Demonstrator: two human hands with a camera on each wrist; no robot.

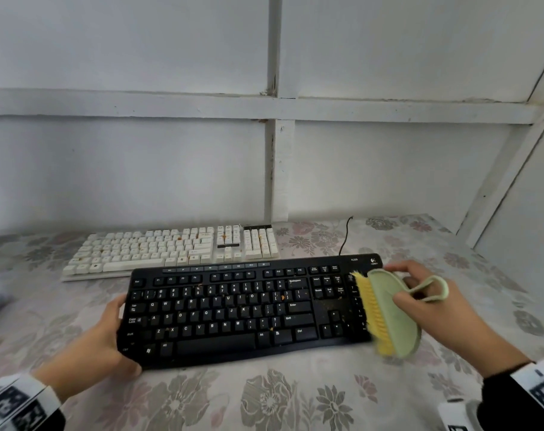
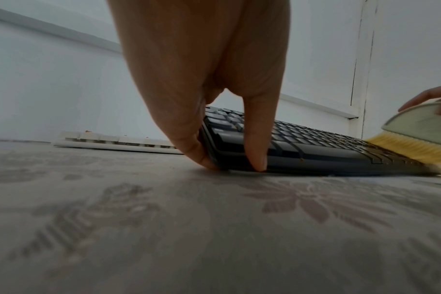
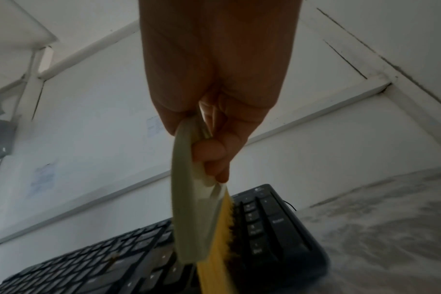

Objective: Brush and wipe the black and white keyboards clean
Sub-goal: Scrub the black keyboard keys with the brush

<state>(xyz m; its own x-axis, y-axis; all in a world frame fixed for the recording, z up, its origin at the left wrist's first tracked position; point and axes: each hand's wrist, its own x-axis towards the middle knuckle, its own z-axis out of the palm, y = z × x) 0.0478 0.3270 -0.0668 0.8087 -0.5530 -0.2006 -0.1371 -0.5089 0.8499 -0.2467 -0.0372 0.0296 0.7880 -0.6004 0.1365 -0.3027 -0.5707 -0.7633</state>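
floral tablecloth [image 1: 264, 399], white panelled wall [image 1: 124, 166], left hand [image 1: 93, 346] gripping black keyboard [image 1: 233, 309], right hand [image 1: 435, 303] seemingly clasping brush [image 1: 392, 315]

- Floral tablecloth [image 1: 295, 399]: pale, grey-pink flower print, fills the lower half of the head view.
- White panelled wall [image 1: 124, 166]: upper half, crossed by painted battens, paint chipped at the joints.
- Grey box [image 3: 0, 137]: mounted on the wall, left edge of right wrist view; blurred.
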